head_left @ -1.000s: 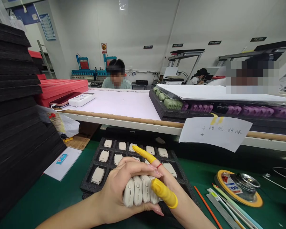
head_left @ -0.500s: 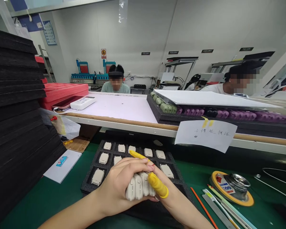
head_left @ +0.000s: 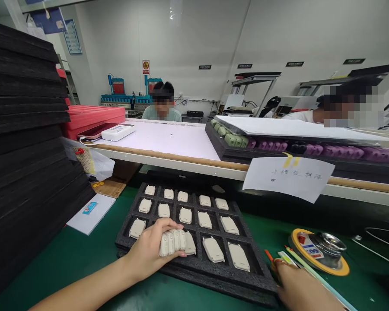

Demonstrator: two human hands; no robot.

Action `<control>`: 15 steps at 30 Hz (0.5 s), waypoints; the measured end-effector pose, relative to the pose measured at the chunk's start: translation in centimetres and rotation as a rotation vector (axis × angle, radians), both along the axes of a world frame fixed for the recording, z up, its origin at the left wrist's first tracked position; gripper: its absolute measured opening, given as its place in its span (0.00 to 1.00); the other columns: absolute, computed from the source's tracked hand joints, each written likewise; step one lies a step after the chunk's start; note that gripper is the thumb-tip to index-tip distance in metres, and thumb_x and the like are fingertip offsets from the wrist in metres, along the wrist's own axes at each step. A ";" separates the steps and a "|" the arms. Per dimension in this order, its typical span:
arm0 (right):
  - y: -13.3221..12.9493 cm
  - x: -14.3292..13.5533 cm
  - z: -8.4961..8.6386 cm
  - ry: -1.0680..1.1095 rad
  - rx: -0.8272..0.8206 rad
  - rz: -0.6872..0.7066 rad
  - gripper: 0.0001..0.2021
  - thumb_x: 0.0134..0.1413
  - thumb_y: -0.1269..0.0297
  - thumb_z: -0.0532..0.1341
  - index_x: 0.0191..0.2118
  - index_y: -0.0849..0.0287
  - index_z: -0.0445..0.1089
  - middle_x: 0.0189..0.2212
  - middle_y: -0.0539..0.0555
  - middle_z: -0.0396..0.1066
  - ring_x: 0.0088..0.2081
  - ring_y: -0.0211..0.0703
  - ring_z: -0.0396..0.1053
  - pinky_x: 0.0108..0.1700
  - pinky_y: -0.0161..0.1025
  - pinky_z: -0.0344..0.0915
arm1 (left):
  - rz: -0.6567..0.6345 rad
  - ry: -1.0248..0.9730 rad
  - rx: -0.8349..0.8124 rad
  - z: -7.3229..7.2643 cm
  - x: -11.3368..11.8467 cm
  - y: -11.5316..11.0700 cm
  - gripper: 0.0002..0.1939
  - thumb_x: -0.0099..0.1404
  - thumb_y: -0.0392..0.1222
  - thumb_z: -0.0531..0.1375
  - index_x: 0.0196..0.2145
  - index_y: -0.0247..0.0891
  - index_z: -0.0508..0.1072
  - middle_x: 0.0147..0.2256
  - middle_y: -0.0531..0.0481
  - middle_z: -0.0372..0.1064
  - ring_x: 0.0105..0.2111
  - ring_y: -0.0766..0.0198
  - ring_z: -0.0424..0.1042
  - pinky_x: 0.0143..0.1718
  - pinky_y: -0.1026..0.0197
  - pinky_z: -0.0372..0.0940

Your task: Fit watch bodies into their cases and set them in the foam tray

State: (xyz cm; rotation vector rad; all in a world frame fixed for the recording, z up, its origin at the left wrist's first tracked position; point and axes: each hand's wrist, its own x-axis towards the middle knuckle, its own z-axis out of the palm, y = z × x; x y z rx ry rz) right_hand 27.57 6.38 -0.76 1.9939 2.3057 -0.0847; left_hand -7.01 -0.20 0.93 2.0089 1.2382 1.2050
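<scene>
My left hand (head_left: 145,248) is wrapped round a row of several off-white plastic casings (head_left: 172,242), held over the front of the black foam tray (head_left: 194,270). More casings of the same kind lie one to a compartment in the tray, among them one at the front right (head_left: 239,256). Past the tray's right front corner, my right hand (head_left: 298,283) is low over the pens and thin tools. Its fingers point down and are mostly hidden, so their grip does not show. An orange stick (head_left: 268,255) pokes out beside them.
Right of the tray lies a yellow tape roll (head_left: 339,267) with a metal piece on it. Stacked black foam trays (head_left: 26,129) rise at the left. A shelf (head_left: 168,153) crosses behind, carrying a red foam tray (head_left: 95,114) and purple and green parts. Two people sit beyond.
My right hand has left the casings and swung right and down to the pens. My left hand keeps the row of casings, moved slightly left. More of the tray shows.
</scene>
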 end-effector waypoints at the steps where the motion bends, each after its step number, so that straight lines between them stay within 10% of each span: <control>1: -0.1 0.0 -0.7 -0.013 0.006 -0.005 0.12 0.49 0.83 0.55 0.28 0.62 0.73 0.29 0.67 0.79 0.34 0.66 0.80 0.31 0.47 0.70 | -0.004 0.007 0.021 -0.5 0.0 0.0 0.23 0.64 0.44 0.66 0.51 0.43 0.60 0.51 0.40 0.75 0.50 0.56 0.77 0.46 0.56 0.75; 15: 1.7 4.2 -4.0 0.130 0.150 -0.046 0.14 0.42 0.75 0.59 0.20 0.48 0.56 0.15 0.55 0.70 0.22 0.59 0.76 0.22 0.43 0.63 | -0.010 0.077 0.193 -2.1 0.0 -0.1 0.21 0.65 0.42 0.65 0.45 0.44 0.55 0.51 0.32 0.76 0.51 0.54 0.77 0.46 0.55 0.75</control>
